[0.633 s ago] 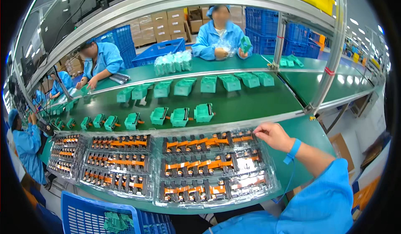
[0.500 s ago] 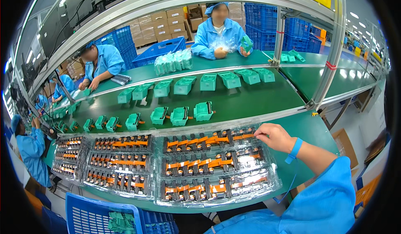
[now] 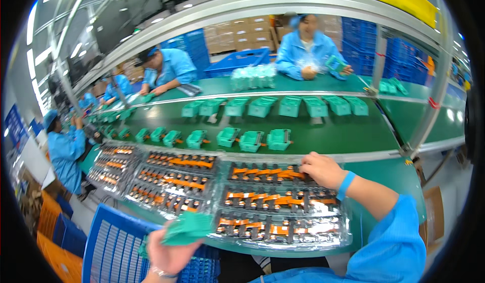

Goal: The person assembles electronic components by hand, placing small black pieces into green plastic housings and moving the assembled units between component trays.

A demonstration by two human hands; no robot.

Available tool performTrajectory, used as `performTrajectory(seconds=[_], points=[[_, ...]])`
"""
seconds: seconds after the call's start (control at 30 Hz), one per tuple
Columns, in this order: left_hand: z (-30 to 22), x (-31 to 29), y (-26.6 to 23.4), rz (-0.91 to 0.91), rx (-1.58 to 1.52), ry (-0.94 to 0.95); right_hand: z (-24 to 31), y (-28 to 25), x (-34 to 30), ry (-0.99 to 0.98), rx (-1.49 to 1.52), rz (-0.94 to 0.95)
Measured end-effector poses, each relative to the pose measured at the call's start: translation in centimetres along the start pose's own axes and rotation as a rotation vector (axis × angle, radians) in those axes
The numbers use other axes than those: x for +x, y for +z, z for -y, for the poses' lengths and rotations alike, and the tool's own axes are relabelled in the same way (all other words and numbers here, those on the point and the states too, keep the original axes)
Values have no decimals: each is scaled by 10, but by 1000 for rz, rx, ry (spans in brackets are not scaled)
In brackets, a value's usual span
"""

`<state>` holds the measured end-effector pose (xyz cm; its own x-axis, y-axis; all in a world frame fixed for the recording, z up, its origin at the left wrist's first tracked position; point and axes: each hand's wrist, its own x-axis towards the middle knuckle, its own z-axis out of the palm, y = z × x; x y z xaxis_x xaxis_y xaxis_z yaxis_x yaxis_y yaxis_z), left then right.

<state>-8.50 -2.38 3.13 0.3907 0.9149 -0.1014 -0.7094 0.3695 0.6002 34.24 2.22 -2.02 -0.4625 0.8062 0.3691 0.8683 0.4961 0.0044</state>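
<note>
head view: green part in clasp of left hand; right hand at tray, grip unclear

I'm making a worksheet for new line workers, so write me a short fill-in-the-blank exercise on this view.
1. The left hand holds a plastic part coloured ____.
2. The blue wristband is on the person's ____ arm.
3. The right hand is at the rightmost clear tray's ____ row (far, middle or near).
4. The strips there are ____.

Missing words: green; right; far; orange.
</note>
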Motion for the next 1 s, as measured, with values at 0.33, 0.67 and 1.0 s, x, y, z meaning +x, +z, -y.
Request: performTrajectory(seconds=[0.33,0.67,1.0], points=[[57,53,24,36,-14,-391,76,-66,20,288,1338,-79],[61,47,21,84,238,-91,124,-12,55,496,1753,81],[63,57,11,-102,63,-158,137,1,55,634,1891,104]])
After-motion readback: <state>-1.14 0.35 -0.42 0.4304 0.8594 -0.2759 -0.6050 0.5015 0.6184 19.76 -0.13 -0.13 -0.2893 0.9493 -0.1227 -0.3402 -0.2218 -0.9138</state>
